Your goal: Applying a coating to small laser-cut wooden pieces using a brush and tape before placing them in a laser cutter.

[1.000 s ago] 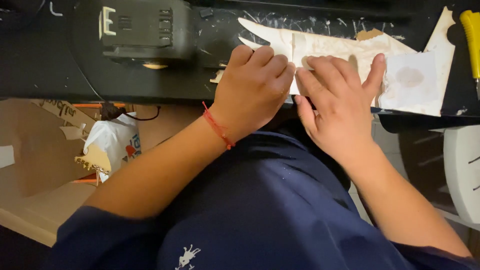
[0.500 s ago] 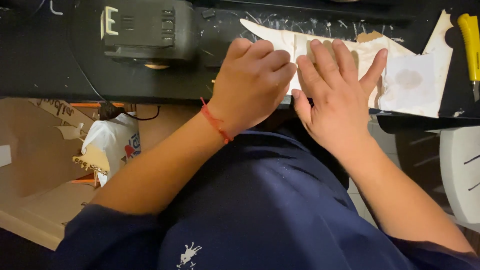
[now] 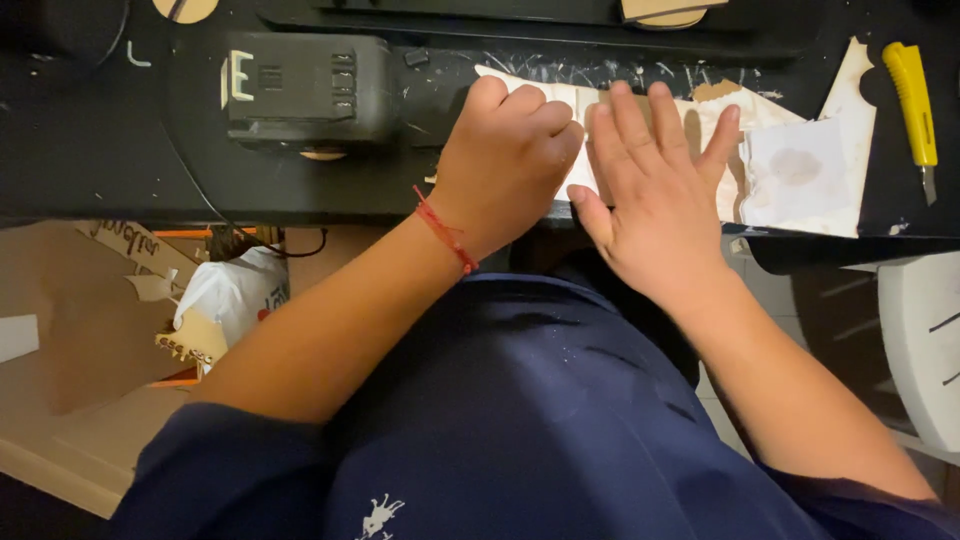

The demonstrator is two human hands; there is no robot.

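A pale, thin, irregularly cut sheet [image 3: 760, 110] lies on the black worktable [image 3: 90, 160] near its front edge. My left hand [image 3: 505, 160] rests on the sheet's left part with the fingers curled into a fist; a red string circles the wrist, and anything inside the fist is hidden. My right hand [image 3: 655, 200] lies flat on the sheet right beside it, fingers apart, palm down, holding nothing. A white square piece [image 3: 800, 175] with a faint stain lies on the sheet to the right of my right hand.
A black boxy battery-like block [image 3: 305, 90] stands on the table left of my hands. A yellow utility knife [image 3: 912, 85] lies at the far right. Below the table are cardboard pieces [image 3: 70, 330], a white bag [image 3: 235, 290] and a white chair [image 3: 925, 340].
Both hands have slid a little farther from my body over the sheet. My right hand's fingers now reach higher on it.
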